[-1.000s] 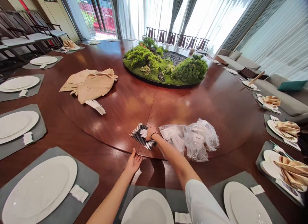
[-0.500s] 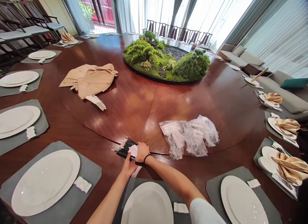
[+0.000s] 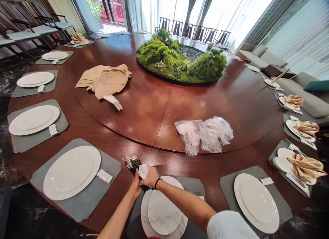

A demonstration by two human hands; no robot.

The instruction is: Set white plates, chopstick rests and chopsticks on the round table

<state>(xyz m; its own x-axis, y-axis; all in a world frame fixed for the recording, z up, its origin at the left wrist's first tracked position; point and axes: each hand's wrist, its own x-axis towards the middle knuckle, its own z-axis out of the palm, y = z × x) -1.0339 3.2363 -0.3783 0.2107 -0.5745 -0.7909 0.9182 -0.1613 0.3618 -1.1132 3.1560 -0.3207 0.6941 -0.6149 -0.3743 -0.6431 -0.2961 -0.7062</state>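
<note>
A bundle of black chopsticks (image 3: 132, 164) with pale tips is gathered between my two hands, over the near edge of the place setting in front of me. My left hand (image 3: 135, 187) wraps around the bundle from the left and below. My right hand (image 3: 151, 178) closes on it from the right, with a white ridged piece (image 3: 143, 171) showing at its fingers; I cannot make out what that piece is. Just below the hands lies a stacked pair of white plates (image 3: 164, 215) on a grey placemat (image 3: 196, 186), partly hidden by my right forearm.
Crumpled clear plastic bags (image 3: 215, 134) lie on the turntable (image 3: 144, 121). Further left are tan folded napkins (image 3: 108, 79) and a small white stack (image 3: 113, 102). A mossy garden centrepiece (image 3: 180, 66) stands beyond. Plate settings (image 3: 72, 172) and folded napkins (image 3: 305, 167) line the rim.
Both hands have drawn the chopstick bundle back from the turntable's edge towards me. The tips now point more upward and bunch closer together. The view has shifted slightly.
</note>
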